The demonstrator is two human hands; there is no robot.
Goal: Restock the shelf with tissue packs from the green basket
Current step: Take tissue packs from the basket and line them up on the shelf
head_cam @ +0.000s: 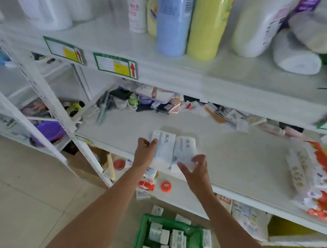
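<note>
Two tissue packs (pixel 173 150) lie side by side on shelf (pixel 233 157), long axes running front-to-back — left hand (pixel 144 151) fingers loosely open vs. left pack's edge, right hand (pixel 195 169) spread open on right pack; basket (pixel 142 235) well below, btw the arms.

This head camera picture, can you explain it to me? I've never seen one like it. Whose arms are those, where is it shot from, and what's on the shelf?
There is no machine here. The camera sits on a person's head and looks forward and down, so the two bare arms reaching in are that person's own. The left hand rests on the left tissue pack; the right hand touches the right tissue pack. Both packs lie side by side near the front edge of the middle shelf. Neither pack is lifted. Whether the fingers grip them is unclear. Small odds and ends crowd the back of that shelf, and red and white packs lie at its right. Tall bottles stand on the shelf above. On the floor below sits the green basket, with more packs inside.
</note>
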